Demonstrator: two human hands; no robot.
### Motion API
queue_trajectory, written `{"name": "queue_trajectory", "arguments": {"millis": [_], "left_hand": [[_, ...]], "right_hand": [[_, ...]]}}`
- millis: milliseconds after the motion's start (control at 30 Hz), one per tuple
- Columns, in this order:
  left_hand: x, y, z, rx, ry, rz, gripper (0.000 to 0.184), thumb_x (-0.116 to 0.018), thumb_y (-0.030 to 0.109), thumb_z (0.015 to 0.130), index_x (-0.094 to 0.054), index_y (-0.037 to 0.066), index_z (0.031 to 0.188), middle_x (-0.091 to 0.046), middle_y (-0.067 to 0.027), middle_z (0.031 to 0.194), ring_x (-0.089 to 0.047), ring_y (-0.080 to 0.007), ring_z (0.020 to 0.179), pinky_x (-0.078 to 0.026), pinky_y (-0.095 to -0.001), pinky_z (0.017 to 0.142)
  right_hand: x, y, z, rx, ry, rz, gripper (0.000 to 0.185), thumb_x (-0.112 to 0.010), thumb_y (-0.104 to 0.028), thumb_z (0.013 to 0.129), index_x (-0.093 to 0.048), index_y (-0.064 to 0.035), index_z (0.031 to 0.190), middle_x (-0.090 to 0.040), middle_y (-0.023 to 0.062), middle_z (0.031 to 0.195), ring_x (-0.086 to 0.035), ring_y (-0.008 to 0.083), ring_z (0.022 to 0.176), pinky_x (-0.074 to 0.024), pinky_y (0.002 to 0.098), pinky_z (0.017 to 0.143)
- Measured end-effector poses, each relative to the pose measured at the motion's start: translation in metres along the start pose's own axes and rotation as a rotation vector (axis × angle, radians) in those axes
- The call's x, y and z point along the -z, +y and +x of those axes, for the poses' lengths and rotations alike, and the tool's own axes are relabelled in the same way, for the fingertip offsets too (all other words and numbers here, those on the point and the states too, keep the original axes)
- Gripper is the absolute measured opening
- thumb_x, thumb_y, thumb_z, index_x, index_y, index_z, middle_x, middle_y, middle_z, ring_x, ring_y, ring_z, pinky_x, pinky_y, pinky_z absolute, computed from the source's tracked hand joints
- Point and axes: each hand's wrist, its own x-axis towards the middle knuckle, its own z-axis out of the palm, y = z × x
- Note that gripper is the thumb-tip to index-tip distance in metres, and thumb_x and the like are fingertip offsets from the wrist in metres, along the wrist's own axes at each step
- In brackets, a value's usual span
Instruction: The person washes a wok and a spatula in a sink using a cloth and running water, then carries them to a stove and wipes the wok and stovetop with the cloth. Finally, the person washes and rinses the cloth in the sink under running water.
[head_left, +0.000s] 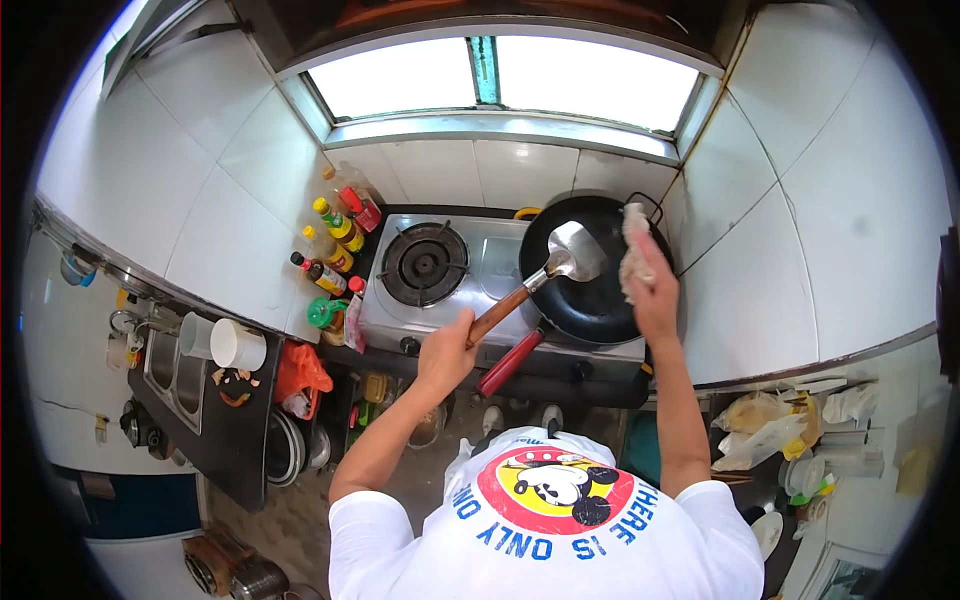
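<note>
A metal spatula [575,252] with a wooden handle is held by my left hand [447,350], its blade over the black wok [590,300]. My right hand [652,290] is closed on a pale crumpled cloth [635,255] at the right side of the wok. The wok sits on the right part of the gas stove [495,265], and its red handle [511,363] points toward me. On the left, the other burner [425,264] has no pan on it.
Several sauce bottles [338,226] line the stove's left side. Further left are a sink [175,372], a white container [238,345] and a red plastic bag [301,372]. Tiled walls enclose the stove, and plastic bags [765,430] lie at the right.
</note>
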Motion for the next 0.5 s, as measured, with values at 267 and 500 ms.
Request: {"name": "queue_trajectory", "arguments": {"millis": [267,500], "left_hand": [[-0.023,0.006,-0.011,0.024,-0.006,-0.12,0.022,-0.061,0.007,0.071,-0.056,0.008,0.092,-0.06,-0.0189,0.072,-0.058,-0.0395,0.07,-0.044,-0.0471,0.06],[-0.023,0.004,-0.04,0.164,-0.028,-0.176,0.022,-0.064,0.008,0.07,-0.057,0.005,0.091,-0.06,-0.0189,0.072,-0.059,-0.0371,0.071,-0.045,-0.0429,0.061]], "right_hand": [[-0.045,0.022,-0.014,0.279,-0.32,-0.392,0.051,-0.047,-0.002,0.074,-0.056,-0.0124,0.124,-0.045,0.0086,0.135,-0.033,0.0297,0.131,-0.0195,0.043,0.11],[-0.026,0.092,-0.011,-0.393,-0.27,0.13,0.05,-0.037,-0.004,0.073,-0.056,-0.0011,0.119,-0.056,0.0136,0.117,-0.052,0.0262,0.112,-0.037,0.0398,0.099]]}}
